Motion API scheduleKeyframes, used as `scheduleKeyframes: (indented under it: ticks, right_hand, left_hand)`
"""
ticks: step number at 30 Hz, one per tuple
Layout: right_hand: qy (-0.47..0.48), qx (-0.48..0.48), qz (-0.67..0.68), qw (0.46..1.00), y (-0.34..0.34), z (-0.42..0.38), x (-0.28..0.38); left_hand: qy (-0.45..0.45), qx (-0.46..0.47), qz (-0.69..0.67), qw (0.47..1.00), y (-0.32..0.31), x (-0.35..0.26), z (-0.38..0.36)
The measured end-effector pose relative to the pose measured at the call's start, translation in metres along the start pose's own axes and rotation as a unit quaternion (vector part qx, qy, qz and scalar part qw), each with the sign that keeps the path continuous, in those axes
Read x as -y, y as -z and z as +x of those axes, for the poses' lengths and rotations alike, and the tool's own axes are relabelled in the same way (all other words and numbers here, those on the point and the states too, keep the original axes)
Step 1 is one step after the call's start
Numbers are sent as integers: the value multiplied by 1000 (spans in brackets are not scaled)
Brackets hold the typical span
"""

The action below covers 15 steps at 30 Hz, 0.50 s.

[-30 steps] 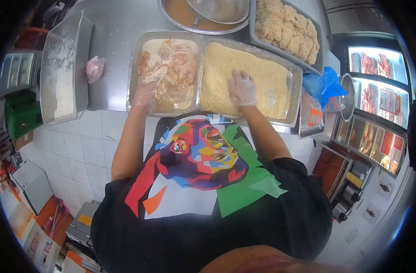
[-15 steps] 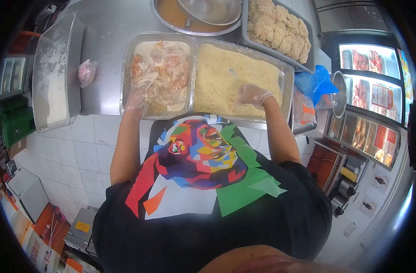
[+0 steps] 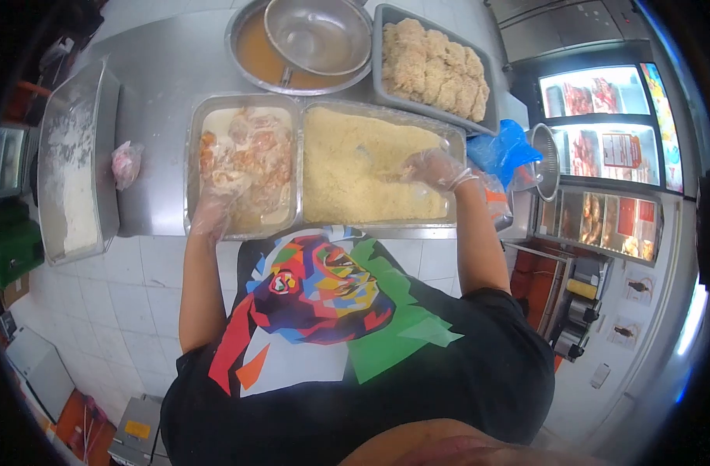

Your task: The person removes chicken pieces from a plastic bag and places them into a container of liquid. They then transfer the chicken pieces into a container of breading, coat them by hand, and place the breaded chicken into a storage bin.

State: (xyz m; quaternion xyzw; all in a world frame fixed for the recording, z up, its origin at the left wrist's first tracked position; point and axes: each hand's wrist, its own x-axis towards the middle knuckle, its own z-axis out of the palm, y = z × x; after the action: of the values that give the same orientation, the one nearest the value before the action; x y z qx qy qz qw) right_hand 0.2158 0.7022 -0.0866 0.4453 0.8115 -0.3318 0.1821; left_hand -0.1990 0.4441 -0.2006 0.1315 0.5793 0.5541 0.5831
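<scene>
My left hand (image 3: 216, 208), in a clear plastic glove, reaches over the near left side of a metal tray (image 3: 299, 167) of raw meat pieces in white batter. Its fingers are closed around a batter-coated piece of raw meat (image 3: 232, 180). To the right, my gloved right hand (image 3: 434, 168) is low over the pale yellow breadcrumbs (image 3: 347, 167) in the adjoining tray. Its fingers curl together, pointing left and down at the crumbs; what they hold, if anything, is hidden.
A grey bin (image 3: 491, 116) of crumb-coated pieces stands behind the crumb tray. Beside it, a strainer (image 3: 317, 35) rests in a bowl (image 3: 242, 66) of brownish liquid. A flour-dusted metal container (image 3: 109, 147) and a small plastic bundle (image 3: 126, 165) are at left; a blue bag (image 3: 506, 151) is at right.
The camera view has shifted, so the trays appear lower and further left. My right hand has moved rightward over the crumbs; my left hand now has a meat piece more plainly in its fingers.
</scene>
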Motion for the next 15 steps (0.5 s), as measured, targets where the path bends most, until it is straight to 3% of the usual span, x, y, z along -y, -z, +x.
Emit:
scheduleKeyframes:
  ticks: [2,5,8,11,13,14,15]
  right_hand:
    - [71,-67,-49,994,22,11,-28]
    - [45,-187,-179,965,88,11,-15]
    - [-23,-322,-153,934,138,12,-4]
    - [-18,-436,-238,868,158,28,1]
    - [-19,-449,-280,848,142,87,-69]
    - [-23,-458,-300,837,132,113,-99]
    - [-44,-405,-326,853,118,122,-100]
  left_hand:
    - [-11,-4,-1,1000,7,9,5]
    - [22,17,4,1000,14,11,8]
    - [-62,-24,32,997,8,15,5]
    - [-64,-18,24,997,18,27,13]
    - [-117,-17,-49,992,19,38,18]
    - [-69,-45,-38,996,22,39,22]
    - [-54,-67,-27,996,17,33,19]
